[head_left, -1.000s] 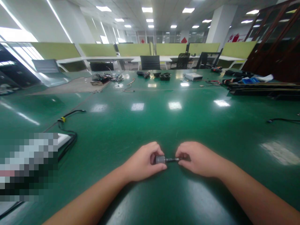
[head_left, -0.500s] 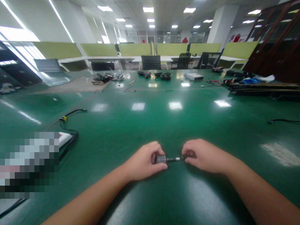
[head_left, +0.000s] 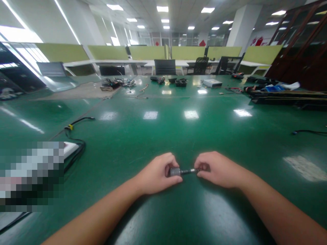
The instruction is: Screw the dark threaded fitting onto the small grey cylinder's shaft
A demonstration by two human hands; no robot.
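My left hand [head_left: 163, 173] is closed around a grey metal cylinder [head_left: 175, 171], gripped between thumb and fingers low over the green table [head_left: 158, 139]. From the cylinder a thin dark shaft [head_left: 186, 172] with a shiny tip points right. At that tip my right hand [head_left: 214, 169] pinches a small dark coiled piece [head_left: 197, 169] that looks like a spring. The piece meets the shaft's end; whether it sits around the tip or only touches it I cannot tell. Its far end is hidden in my fingers.
On the left lie a blurred-out object [head_left: 30, 173] and black cables [head_left: 76, 143]. Tools and electronic parts [head_left: 117, 83] are scattered along the far side, with a white box [head_left: 212, 83]. Long dark strips [head_left: 286, 98] are stacked at right, near another cable [head_left: 309, 131].
My right hand has moved slightly left, bringing the coiled piece up to the shaft's tip. My left hand keeps its hold on the cylinder with little movement.
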